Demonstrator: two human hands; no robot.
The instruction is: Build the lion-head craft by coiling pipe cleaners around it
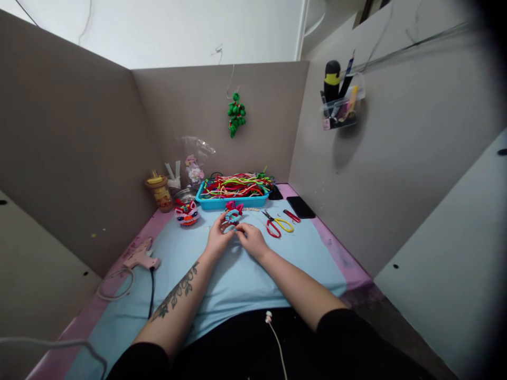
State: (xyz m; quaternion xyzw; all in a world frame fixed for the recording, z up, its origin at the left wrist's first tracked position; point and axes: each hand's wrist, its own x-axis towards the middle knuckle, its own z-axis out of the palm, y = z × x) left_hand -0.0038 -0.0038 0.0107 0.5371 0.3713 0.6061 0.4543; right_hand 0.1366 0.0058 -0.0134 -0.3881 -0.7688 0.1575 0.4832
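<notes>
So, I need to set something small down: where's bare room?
Bare blue cloth shows between the scissors, right forearm and pink right edge; and between the pink glue gun, its black cord and the left forearm. Crowded: the back, around the turquoise tray, and mid-table, around the left hand, right hand and light-blue piece.

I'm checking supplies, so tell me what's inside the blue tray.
The blue tray holds a tangled heap of cords, with red, yellow-green and pink among them. Anything beneath is covered and cannot be seen.
</notes>
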